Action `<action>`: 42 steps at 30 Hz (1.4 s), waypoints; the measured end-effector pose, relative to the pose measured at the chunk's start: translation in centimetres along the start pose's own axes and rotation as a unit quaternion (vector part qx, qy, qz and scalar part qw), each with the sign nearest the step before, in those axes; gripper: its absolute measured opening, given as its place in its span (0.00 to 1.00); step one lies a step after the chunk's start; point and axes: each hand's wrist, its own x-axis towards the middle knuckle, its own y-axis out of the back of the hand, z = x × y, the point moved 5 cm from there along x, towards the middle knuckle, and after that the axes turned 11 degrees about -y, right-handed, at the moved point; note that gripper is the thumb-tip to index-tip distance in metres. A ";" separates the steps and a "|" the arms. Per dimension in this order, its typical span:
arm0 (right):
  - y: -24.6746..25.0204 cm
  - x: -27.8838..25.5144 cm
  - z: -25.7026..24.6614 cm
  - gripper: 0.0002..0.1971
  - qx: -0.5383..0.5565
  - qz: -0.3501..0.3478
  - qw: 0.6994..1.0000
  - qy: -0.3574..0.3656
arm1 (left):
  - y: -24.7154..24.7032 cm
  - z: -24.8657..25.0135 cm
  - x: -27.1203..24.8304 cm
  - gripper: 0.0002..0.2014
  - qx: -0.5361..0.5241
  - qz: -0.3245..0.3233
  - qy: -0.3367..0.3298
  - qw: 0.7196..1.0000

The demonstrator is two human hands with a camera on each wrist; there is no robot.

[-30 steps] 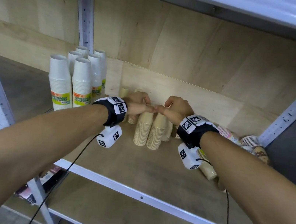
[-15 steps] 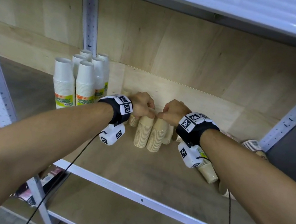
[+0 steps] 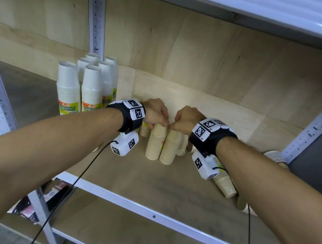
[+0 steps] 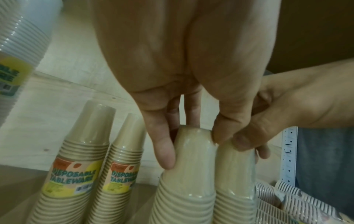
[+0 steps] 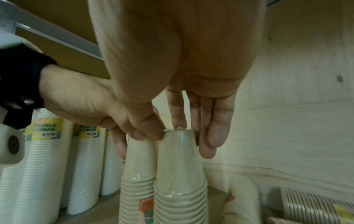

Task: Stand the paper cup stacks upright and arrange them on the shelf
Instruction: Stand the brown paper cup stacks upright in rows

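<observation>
Since a second ago my hands have parted slightly: left hand (image 3: 155,113) pinches one beige stack (image 3: 155,142), right hand (image 3: 185,120) its neighbour (image 3: 170,147), both upright beside the white stacks (image 3: 89,87).

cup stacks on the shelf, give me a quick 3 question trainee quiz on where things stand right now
1. True or false: each hand grips the top of its own upright beige stack.
2. Which cups stand at the far left of the shelf? A) striped B) white C) beige
3. Fill in: the beige stack under the right forearm is lying ____.

Key
1. True: the left hand pinches the left beige stack, the right hand the right beige stack.
2. B: the white stacks.
3. Down: the fallen stack is on its side on the shelf.
</observation>
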 end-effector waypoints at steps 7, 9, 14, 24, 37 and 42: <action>0.0 0.1 0.1 0.16 -0.012 0.026 0.999 -0.025 | 0.2 0.5 0.0 0.12 0.018 0.015 0.007 1.000; 0.0 0.1 0.1 0.13 -0.014 0.019 0.999 -0.024 | 0.0 0.6 0.1 0.12 0.022 0.011 0.003 1.000; 0.1 -0.5 0.1 0.17 -0.016 -0.016 1.000 0.003 | -0.2 1.3 0.1 0.16 0.044 -0.004 -0.017 0.999; -0.1 -0.8 0.5 0.15 -0.010 -0.040 0.999 -0.015 | -0.3 1.7 -0.3 0.16 0.056 0.001 -0.025 0.998; 0.0 -1.2 0.3 0.15 -0.003 -0.021 0.999 -0.037 | -0.3 2.2 -0.9 0.16 0.087 0.015 -0.025 0.996; 0.2 -1.3 0.4 0.16 0.011 -0.003 0.999 -0.051 | -0.1 2.5 -0.8 0.17 0.097 0.030 -0.013 0.995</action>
